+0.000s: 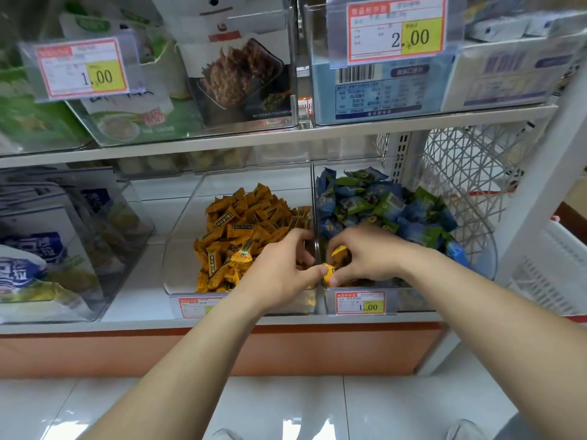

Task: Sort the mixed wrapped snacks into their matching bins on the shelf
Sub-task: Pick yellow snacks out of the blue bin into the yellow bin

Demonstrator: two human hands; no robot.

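Head view: my right grip [371,258] curled round orange snacks [339,251] inside blue-snack bin [416,300]. Left grip [279,271] thumb touches one; I cannot tell if it holds.

bins [178,249] — clear glossy plastic | wrappers [241,217] — shiny foil | floor [286,404] — glossy tile

We count two hands: a left hand [279,268] and a right hand [371,255]. Two clear bins hold loose snacks: a left bin [182,239] and a right bin [486,258]. The orange snacks [241,217] and the blue and green snacks [374,201] are too many to count. We count four price tags [85,69] [395,30] [197,308] [360,303].
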